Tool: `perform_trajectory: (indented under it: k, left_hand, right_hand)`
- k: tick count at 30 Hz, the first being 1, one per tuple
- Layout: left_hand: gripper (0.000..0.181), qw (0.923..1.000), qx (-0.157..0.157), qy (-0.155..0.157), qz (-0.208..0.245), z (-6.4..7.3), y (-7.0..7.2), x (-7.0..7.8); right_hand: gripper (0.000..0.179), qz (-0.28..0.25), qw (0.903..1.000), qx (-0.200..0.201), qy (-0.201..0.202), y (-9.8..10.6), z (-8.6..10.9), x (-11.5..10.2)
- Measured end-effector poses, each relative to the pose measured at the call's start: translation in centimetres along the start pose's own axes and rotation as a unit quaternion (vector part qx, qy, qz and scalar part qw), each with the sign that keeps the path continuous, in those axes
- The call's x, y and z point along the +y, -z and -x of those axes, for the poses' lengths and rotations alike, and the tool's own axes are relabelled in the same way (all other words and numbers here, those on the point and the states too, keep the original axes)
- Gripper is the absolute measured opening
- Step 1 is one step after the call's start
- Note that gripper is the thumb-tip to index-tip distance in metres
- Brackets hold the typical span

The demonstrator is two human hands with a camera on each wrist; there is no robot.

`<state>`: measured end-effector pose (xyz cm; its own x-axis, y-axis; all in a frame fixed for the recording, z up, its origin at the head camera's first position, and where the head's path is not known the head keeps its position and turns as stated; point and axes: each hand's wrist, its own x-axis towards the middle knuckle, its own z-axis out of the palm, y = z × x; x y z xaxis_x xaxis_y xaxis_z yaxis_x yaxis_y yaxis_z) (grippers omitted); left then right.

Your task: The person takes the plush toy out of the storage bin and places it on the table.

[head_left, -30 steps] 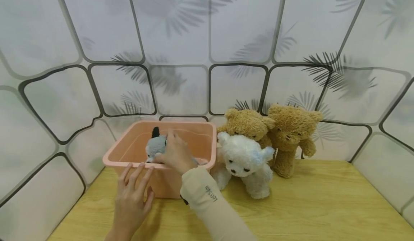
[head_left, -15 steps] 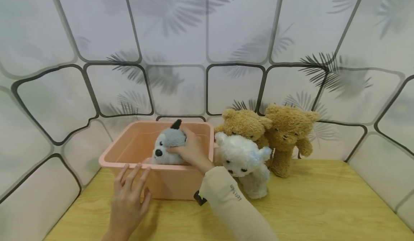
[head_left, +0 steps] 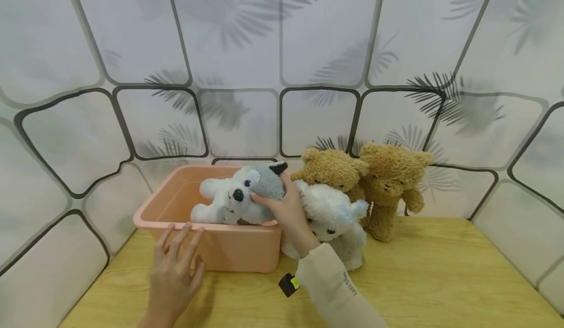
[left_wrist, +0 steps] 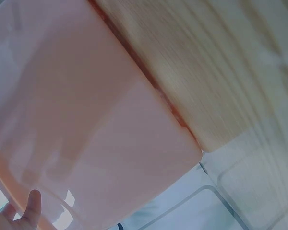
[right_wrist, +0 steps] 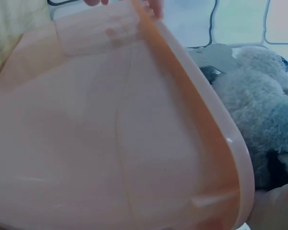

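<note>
A grey and white plush husky (head_left: 260, 183) with a black nose lies tilted at the top of the pink plastic bin (head_left: 238, 249), its paws toward the left. My right hand (head_left: 291, 208) grips it by the grey head, thumb near the muzzle. In the right wrist view the fluffy grey plush husky (right_wrist: 254, 105) shows beyond the bin's rim (right_wrist: 230, 129). On the bin's front rim rest the fingertips of my left hand (head_left: 176, 264), fingers spread and fairly straight. The left wrist view is mostly filled by the bin's outer wall (left_wrist: 110, 110).
Right beside the bin a fluffy white plush bear (head_left: 335, 215) stands, partly hidden by my right arm. Behind it are two brown teddy bears (head_left: 332, 166), the taller brown bear (head_left: 392, 186) to the right. The wooden table (head_left: 449, 279) meets a patterned cloth wall (head_left: 246, 117).
My right hand has lifted the plush husky from deep in the bin up to its rim and moved it right, turning it so its paws show. The left hand has stayed on the rim.
</note>
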<state>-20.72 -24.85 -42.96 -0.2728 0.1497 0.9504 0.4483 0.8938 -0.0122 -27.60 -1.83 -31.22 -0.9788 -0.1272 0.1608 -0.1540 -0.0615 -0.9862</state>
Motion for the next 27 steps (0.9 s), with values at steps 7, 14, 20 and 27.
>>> perform_trajectory:
  k: [7,14,20,27]
  left_hand:
    - [0.045,1.0,0.001,-0.001,0.006,-0.1,0.0,0.1]
    - [0.046,1.0,-0.005,0.001,0.004,0.0,0.0,0.1]
    - [0.046,0.9999,-0.001,-0.008,0.007,-0.1,-0.1,0.0]
    - [0.045,0.9999,-0.003,-0.01,0.009,0.0,0.1,0.0]
  right_hand:
    - [0.097,-0.045,0.9985,0.007,0.031,1.0,1.0,0.2]
    - [0.085,-0.076,0.9936,0.008,0.083,1.7,1.7,-0.9]
    - [0.065,-0.113,0.9848,-0.011,0.131,2.8,1.8,-2.1]
    - [0.053,-0.166,0.9745,-0.009,0.15,4.1,1.6,-3.3]
